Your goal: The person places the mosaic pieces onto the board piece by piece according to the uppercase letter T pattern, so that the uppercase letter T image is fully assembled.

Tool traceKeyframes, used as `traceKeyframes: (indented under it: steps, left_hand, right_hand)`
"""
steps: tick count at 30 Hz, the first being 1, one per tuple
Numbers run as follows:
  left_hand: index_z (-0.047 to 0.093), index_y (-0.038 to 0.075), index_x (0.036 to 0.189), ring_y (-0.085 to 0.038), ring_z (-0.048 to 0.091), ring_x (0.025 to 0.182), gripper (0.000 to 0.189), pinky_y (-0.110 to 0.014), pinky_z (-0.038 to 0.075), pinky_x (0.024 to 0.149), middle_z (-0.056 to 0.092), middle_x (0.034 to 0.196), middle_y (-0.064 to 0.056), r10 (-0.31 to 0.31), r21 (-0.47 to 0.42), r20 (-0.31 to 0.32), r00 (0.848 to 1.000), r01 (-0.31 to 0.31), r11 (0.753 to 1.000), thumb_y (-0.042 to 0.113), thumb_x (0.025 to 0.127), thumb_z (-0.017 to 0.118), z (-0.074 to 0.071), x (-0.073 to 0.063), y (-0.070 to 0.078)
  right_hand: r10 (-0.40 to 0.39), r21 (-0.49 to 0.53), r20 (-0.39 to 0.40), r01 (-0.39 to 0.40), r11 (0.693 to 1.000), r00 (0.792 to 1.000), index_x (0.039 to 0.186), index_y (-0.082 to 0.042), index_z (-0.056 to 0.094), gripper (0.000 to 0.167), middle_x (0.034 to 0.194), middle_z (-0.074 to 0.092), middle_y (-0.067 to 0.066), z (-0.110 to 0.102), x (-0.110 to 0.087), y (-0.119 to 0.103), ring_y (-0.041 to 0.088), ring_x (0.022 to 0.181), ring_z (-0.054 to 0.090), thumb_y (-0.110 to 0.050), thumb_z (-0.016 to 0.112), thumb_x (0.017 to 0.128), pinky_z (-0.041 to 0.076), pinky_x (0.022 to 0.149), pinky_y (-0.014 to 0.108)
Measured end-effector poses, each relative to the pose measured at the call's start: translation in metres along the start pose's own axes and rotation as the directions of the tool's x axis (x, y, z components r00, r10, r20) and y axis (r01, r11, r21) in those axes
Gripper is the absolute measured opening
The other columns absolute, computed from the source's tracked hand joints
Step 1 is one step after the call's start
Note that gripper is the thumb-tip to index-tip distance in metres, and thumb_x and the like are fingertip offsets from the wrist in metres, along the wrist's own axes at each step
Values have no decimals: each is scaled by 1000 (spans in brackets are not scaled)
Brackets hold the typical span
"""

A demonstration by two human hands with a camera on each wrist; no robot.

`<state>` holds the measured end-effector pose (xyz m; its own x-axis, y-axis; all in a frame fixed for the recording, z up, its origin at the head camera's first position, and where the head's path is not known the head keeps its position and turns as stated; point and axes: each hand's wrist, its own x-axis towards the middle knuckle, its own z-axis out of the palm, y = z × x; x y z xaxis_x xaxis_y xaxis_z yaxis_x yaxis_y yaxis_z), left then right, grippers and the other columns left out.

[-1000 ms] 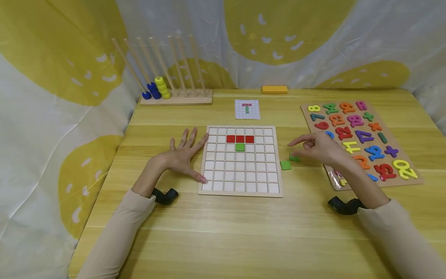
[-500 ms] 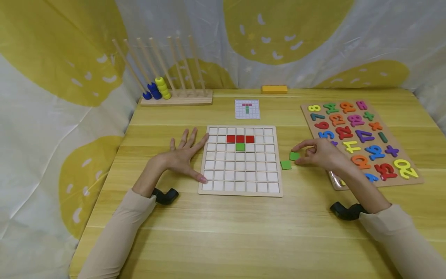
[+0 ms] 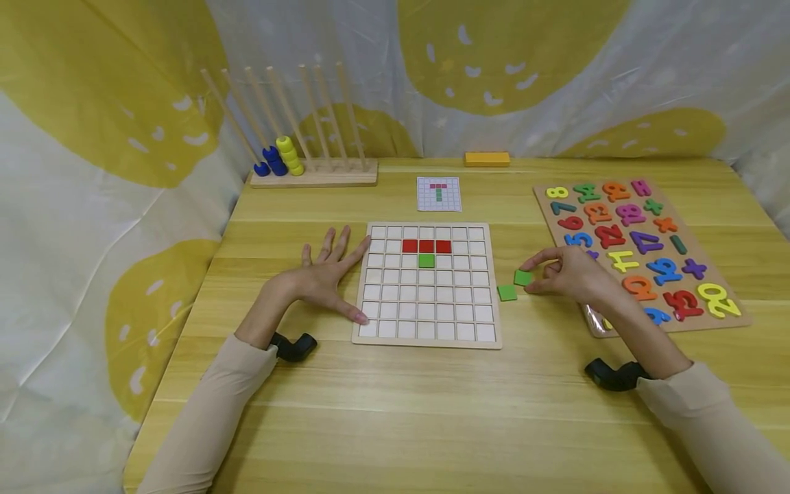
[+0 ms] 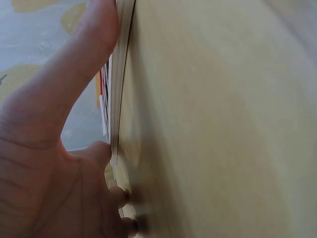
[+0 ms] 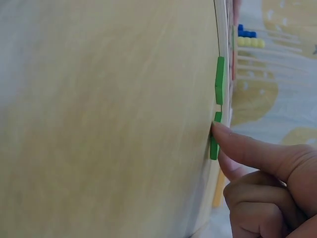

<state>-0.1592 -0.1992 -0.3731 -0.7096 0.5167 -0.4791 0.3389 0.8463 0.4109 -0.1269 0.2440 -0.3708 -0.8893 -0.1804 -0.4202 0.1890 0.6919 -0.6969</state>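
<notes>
A square wooden grid board [image 3: 426,344] lies on the table with three red tiles [image 3: 426,246] in a row and one green tile [image 3: 426,261] under the middle one. My left hand [image 3: 317,282] spreads its fingers at the board's left edge, thumb on the lower left corner and index fingertip at the upper part. Right of the board, my right hand [image 3: 570,276] pinches a second green tile [image 3: 522,278] between thumb and index finger; the right wrist view shows the thumb against this tile [image 5: 214,146], low at the table. A third green tile [image 3: 507,293] lies beside the board's right edge.
Behind the board lies a pattern card [image 3: 439,194] with a red and green T. A number puzzle board [image 3: 710,274] sits right, partly under my right forearm. A bead rack [image 3: 315,178] stands back left, an orange block [image 3: 487,159] near the curtain.
My right hand has drawn slightly right and down, and its thumb and index finger have come round the farther green tile. The left hand keeps its place on the board.
</notes>
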Motion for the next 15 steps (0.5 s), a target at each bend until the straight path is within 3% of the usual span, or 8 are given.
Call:
traceKeyframes:
  steps: [7, 15]
  left_hand:
    - [-15, 30, 165, -40, -37, 153, 142, -78, -18, 115, -36, 167, -15, -17, 32, 5, 1000, 17, 999, 70, 72, 83, 0, 1, 2]
    - [-15, 32, 165, -40, -37, 153, 142, -78, -19, 115, -35, 167, -15, 1, -14, 0, 1000, -1, 1000, 82, 68, 77, 0, 0, 1]
  right_hand:
    - [-21, -47, -12, 21, 999, 1000, 122, -2, 70, 37, 66, 37, -3, 0, 1, 0, 11, 60, 33, -16, 81, 90, 30, 53, 27]
    - [-100, -85, -42, 96, 992, 994, 123, -4, 71, 36, 64, 24, -4, -1, 4, -17, 10, 56, 22, -23, 79, 93, 27, 51, 31]
